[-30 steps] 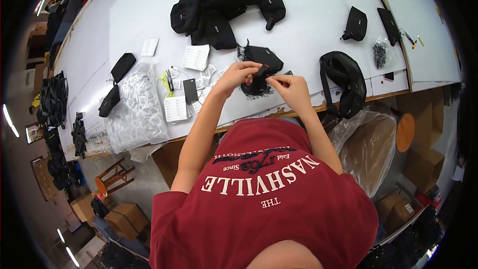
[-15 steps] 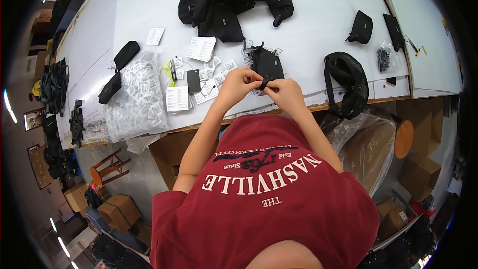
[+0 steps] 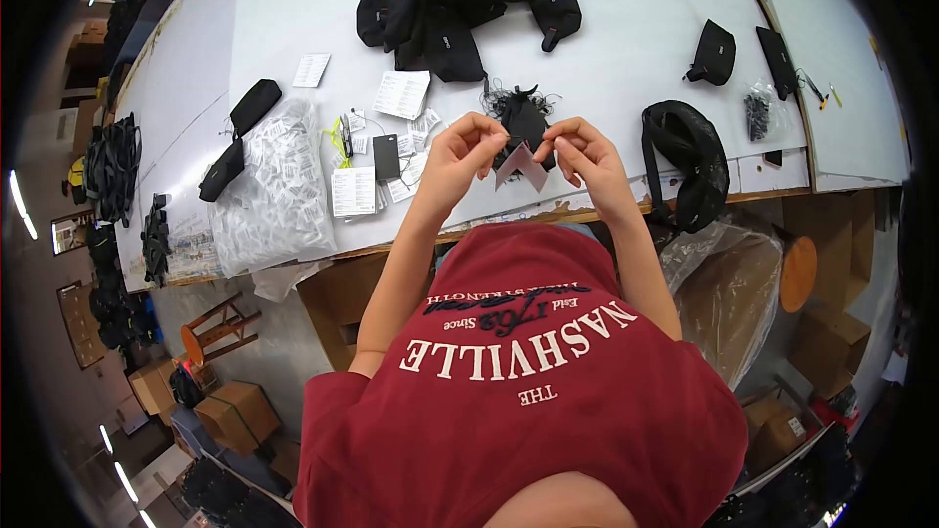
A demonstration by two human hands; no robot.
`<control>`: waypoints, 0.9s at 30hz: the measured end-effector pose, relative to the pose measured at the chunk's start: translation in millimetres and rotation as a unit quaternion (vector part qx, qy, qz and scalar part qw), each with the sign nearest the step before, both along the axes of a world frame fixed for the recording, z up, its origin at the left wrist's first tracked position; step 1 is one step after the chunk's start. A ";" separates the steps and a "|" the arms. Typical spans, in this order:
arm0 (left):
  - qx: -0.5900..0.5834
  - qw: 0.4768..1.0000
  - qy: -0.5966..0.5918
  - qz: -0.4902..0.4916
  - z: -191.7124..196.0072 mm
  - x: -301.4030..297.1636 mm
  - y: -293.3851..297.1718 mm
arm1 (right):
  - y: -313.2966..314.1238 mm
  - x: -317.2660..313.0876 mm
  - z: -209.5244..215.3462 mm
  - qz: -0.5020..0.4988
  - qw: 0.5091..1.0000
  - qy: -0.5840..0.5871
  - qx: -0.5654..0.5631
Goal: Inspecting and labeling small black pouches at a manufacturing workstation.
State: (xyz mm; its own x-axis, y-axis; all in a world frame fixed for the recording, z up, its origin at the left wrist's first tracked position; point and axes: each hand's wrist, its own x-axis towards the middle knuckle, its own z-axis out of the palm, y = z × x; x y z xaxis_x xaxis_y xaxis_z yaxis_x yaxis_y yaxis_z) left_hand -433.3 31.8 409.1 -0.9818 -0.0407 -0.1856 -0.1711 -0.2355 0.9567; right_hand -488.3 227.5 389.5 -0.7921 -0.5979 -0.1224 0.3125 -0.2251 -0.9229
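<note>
A small folded hang tag, its pale faces spread in an inverted V, hangs between my two hands just above the table's front edge. My left hand is closed in a pinch at the tag's upper left. From the other side, my right hand pinches with thumb and forefinger near its top fold, the other fingers loosely curled. Any thin cord between the fingertips is too small to make out. Right behind the tag lies a pile of black hang tags with tangled black strings, partly hidden by my fingers.
Printed white cards and a black card lie left of my hands, beside a clear bag of white labels. Black pouches are heaped at the back. A black mesh-sided bag overhangs the front edge at right.
My hands have drawn slightly apart and lifted off the black tag pile. The tag between them, dark and folded before, now shows its pale faces opened out.
</note>
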 end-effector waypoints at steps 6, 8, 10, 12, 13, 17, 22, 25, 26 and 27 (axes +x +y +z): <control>-0.081 0.997 0.004 0.014 5.4 2.1 12.4 | -9.6 3.9 3.1 0.010 0.999 0.012 -0.045; -0.080 0.997 0.005 0.016 2.6 2.3 13.7 | -10.0 5.5 2.3 0.008 0.998 0.025 -0.061; -0.081 0.996 0.006 0.019 2.8 3.0 13.9 | -12.3 7.1 -0.8 0.003 0.998 0.020 -0.063; -0.118 0.993 0.012 0.027 6.1 2.8 14.8 | -12.7 7.5 -1.6 0.000 0.998 0.014 -0.065; -0.118 0.993 0.012 0.028 6.5 3.1 15.4 | -12.6 7.4 -1.3 -0.002 0.998 0.014 -0.057; -0.122 0.992 0.008 0.035 7.4 4.1 18.9 | -12.9 7.2 -2.9 -0.006 0.999 0.013 -0.048; -0.133 0.990 0.011 0.045 5.6 5.8 19.9 | -14.1 7.1 -2.0 -0.007 0.999 -0.009 -0.042; -0.171 0.983 0.016 0.072 8.5 8.6 25.9 | -16.5 7.8 -3.2 -0.014 0.999 -0.024 -0.040; -0.190 0.978 0.025 0.089 12.1 9.4 29.8 | -17.2 9.3 -3.4 -0.025 0.998 -0.029 -0.041; -0.208 0.972 0.034 0.105 13.7 9.5 32.5 | -19.3 11.9 -3.3 -0.026 0.998 -0.029 -0.042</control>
